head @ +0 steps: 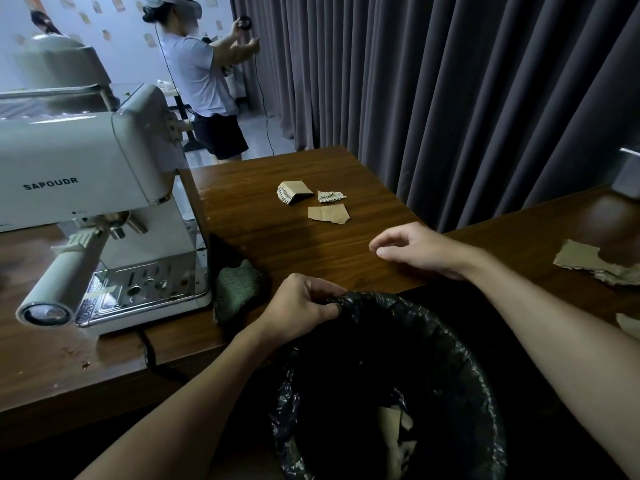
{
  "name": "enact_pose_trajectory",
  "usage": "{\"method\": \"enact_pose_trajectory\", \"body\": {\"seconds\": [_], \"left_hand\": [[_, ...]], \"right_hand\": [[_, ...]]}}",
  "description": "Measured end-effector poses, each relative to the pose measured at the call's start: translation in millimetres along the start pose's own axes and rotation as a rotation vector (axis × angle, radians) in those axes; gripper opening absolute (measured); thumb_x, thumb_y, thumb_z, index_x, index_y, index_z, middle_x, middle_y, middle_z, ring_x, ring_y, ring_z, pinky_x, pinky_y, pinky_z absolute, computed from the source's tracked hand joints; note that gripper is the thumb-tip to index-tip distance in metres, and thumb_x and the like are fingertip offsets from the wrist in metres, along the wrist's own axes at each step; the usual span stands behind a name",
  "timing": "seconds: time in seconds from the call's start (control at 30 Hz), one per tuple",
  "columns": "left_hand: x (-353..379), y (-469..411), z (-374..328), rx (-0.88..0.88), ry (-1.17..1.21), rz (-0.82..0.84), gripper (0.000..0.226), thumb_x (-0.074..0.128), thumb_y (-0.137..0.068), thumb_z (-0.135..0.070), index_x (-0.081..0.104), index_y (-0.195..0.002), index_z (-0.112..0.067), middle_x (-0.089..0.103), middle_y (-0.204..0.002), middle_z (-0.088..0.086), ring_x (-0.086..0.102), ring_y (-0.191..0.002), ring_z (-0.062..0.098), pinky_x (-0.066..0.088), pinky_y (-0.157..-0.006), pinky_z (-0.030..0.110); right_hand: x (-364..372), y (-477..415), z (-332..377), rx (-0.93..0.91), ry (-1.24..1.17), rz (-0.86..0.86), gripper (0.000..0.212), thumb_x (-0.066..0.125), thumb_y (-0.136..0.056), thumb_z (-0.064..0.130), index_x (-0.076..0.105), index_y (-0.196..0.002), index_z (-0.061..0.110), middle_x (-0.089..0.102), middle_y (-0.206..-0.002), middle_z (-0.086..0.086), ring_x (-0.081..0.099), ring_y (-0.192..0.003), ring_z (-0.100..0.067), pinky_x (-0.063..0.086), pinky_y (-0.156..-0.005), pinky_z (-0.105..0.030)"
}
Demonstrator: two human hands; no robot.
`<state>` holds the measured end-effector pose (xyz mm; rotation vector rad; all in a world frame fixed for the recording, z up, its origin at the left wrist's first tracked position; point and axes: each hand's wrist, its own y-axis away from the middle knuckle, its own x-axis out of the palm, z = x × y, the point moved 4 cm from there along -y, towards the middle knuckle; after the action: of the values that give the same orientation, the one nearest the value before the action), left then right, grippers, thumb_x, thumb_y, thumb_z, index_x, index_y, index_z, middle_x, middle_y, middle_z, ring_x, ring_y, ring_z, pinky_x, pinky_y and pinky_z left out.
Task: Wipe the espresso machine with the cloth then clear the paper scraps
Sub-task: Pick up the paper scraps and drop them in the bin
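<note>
A white espresso machine (pixel 86 188) stands on the left of the wooden table (pixel 284 237). A green cloth (pixel 237 289) lies crumpled beside its base. Three brown paper scraps (pixel 327 214) lie in the middle of the table. More torn scraps (pixel 595 263) lie on the right. My left hand (pixel 301 306) grips the rim of a black-lined bin (pixel 460 344) below the table edge; scraps lie inside the bin. My right hand (pixel 415 249) hovers over the table with loosely curled fingers, holding nothing.
Grey curtains (pixel 450 81) hang behind the table. A person in a headset (pixel 201 74) stands at the back left. The machine's black cable (pixel 149 351) drops over the table's front edge.
</note>
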<state>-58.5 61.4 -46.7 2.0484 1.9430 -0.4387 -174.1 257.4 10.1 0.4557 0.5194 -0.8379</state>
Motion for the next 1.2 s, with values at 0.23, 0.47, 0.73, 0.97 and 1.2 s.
{"method": "enact_pose_trajectory", "body": {"seconds": [0.23, 0.47, 0.73, 0.97, 1.2], "left_hand": [[-2, -1, -1, -0.029, 0.019, -0.034, 0.022, 0.077, -0.081, -0.007, 0.081, -0.102, -0.012, 0.078, -0.103, -0.002, 0.074, -0.094, 0.015, 0.058, -0.092, 0.044], [-1, -1, 0, -0.017, -0.001, -0.054, 0.024, 0.077, -0.077, -0.013, 0.081, -0.101, -0.014, 0.078, -0.102, -0.005, 0.074, -0.093, 0.011, 0.059, -0.091, 0.04], [-2, 0, -3, -0.022, -0.007, -0.065, 0.02, 0.078, -0.08, -0.005, 0.081, -0.098, -0.013, 0.078, -0.099, -0.005, 0.074, -0.089, 0.011, 0.06, -0.087, 0.036], [-2, 1, -4, -0.031, -0.019, -0.059, 0.02, 0.078, -0.08, -0.007, 0.081, -0.099, -0.013, 0.078, -0.1, -0.004, 0.075, -0.089, 0.014, 0.061, -0.087, 0.043], [-2, 2, -7, -0.06, -0.011, -0.031, 0.019, 0.077, -0.083, -0.006, 0.08, -0.101, -0.011, 0.078, -0.102, -0.001, 0.075, -0.091, 0.018, 0.06, -0.088, 0.045]], "right_hand": [[32, -69, 8, 0.025, 0.257, -0.068, 0.055, 0.054, -0.096, 0.029, 0.036, -0.148, 0.031, 0.035, -0.155, -0.004, 0.034, -0.141, -0.024, 0.032, -0.115, -0.043], [40, -111, 13, 0.03, 0.506, -0.05, 0.057, 0.038, -0.102, 0.042, 0.02, -0.154, 0.029, 0.021, -0.161, -0.002, 0.016, -0.149, -0.021, 0.012, -0.12, -0.05], [28, -97, 10, -0.067, 0.567, -0.164, 0.024, 0.044, -0.1, 0.041, 0.064, -0.107, 0.03, 0.048, -0.13, 0.002, 0.037, -0.126, -0.022, 0.025, -0.105, -0.048], [22, -83, 3, -0.029, 0.492, -0.14, 0.015, 0.067, -0.088, 0.036, 0.057, -0.096, 0.028, 0.054, -0.123, 0.002, 0.046, -0.121, -0.022, 0.029, -0.103, -0.047], [4, -54, 7, 0.006, 0.079, -0.203, 0.038, 0.069, -0.087, 0.01, 0.056, -0.121, 0.02, 0.054, -0.114, -0.001, 0.055, -0.099, -0.013, 0.046, -0.07, -0.02]]}}
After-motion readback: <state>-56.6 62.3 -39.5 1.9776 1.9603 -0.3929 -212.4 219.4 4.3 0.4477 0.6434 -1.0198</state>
